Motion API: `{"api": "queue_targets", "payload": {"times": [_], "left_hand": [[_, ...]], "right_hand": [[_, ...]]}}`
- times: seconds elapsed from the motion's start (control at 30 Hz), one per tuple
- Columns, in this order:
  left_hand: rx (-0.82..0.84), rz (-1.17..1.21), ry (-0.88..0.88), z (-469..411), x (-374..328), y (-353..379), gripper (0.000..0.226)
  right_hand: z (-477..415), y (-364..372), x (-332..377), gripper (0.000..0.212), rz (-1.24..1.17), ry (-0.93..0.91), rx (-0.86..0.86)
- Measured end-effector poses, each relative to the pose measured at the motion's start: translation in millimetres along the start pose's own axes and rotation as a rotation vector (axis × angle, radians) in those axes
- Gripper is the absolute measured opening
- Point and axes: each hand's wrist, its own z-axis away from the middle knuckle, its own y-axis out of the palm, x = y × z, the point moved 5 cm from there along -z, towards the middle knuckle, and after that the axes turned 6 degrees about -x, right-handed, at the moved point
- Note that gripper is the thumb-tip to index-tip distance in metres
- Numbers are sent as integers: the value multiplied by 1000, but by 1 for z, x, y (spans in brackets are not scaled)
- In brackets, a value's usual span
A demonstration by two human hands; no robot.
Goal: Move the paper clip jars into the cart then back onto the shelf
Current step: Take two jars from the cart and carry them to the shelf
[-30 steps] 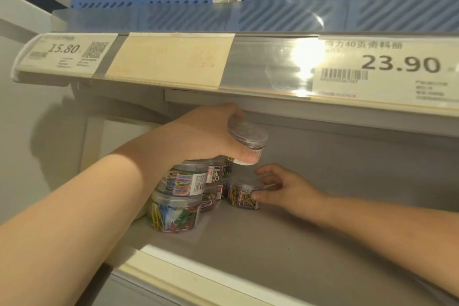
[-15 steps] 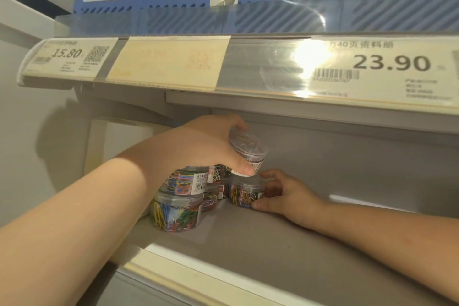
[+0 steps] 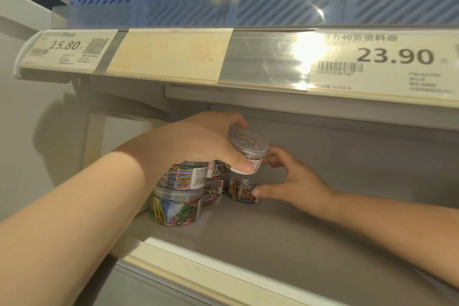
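**Hands.** I am gripping a small jar (image 3: 248, 150) in my left hand (image 3: 208, 141), with my fingers closed over its lid and my thumb on its label. I am holding it tilted, just right of the stack of two bigger jars (image 3: 181, 191) and directly above a second small jar (image 3: 242, 190). My right hand (image 3: 298, 181) is curling round that second jar, thumb pressing its front, steadying it on the shelf (image 3: 273, 243).

**Progress.** All the jars in view are sitting at the stack or just behind it, and no cart is showing. I am judging this to be the return leg, with the tilted jar not yet seated. I cannot tell how many jars remain to be moved.

**Writing.**
- Above and left of the stack, a price tag (image 3: 65, 48) is reading 15.80 beside a square code.
- Above the stack, a yellowed tag (image 3: 171, 53) is too faded to read.
- Above and right of the stack, another tag (image 3: 395, 57) is reading 23.90 with a barcode and Chinese print.
- The jar labels are carrying barcodes too small to read.
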Motion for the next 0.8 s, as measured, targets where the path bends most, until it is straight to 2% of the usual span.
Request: {"api": "queue_targets", "payload": {"times": [0.1,0.27,0.47,0.67,0.8], "left_hand": [[48,6,15,1,-1,3,66],[112,50,-11,1,2,6,75],[-4,-25,-12,-2,3,0,98],[-117,66,-52,-5,7,-7,77],[-190,87,-58,-4,6,-14,62]], "right_hand": [[4,0,15,88,-82,-46,-21],[5,6,34,59,-263,-79,-30],[-6,2,16,49,-190,75,-210],[-12,9,-4,30,-54,245,-99],[-16,12,-4,35,-28,280,-57]]}}
